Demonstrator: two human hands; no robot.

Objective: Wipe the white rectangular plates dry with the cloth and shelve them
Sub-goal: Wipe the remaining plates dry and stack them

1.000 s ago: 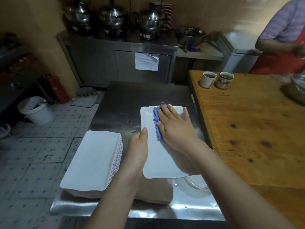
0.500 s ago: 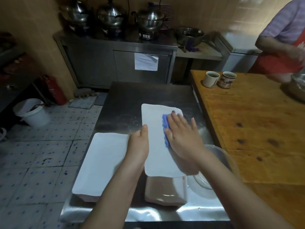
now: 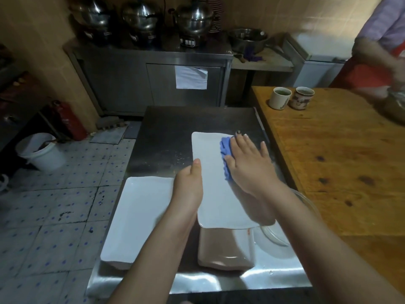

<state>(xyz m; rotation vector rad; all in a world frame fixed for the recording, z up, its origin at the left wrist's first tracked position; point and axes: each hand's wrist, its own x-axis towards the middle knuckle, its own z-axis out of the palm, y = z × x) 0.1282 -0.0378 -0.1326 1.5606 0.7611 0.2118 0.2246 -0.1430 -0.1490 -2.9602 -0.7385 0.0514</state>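
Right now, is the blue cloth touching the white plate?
Touching. The head view shows the right hand pressing the blue cloth onto the white plate.

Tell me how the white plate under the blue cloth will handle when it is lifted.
Probably rigid: the white plate looks flat though the left hand grips only one long edge. Likely slippery: droplets dot the steel table, and the right hand presses the blue cloth on it. It looks like glazed ceramic, so probably weighty and chippable.

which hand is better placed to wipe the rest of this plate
Right. The right hand lies flat on the blue cloth on the plate; the left hand grips the plate's left edge, steadying it.
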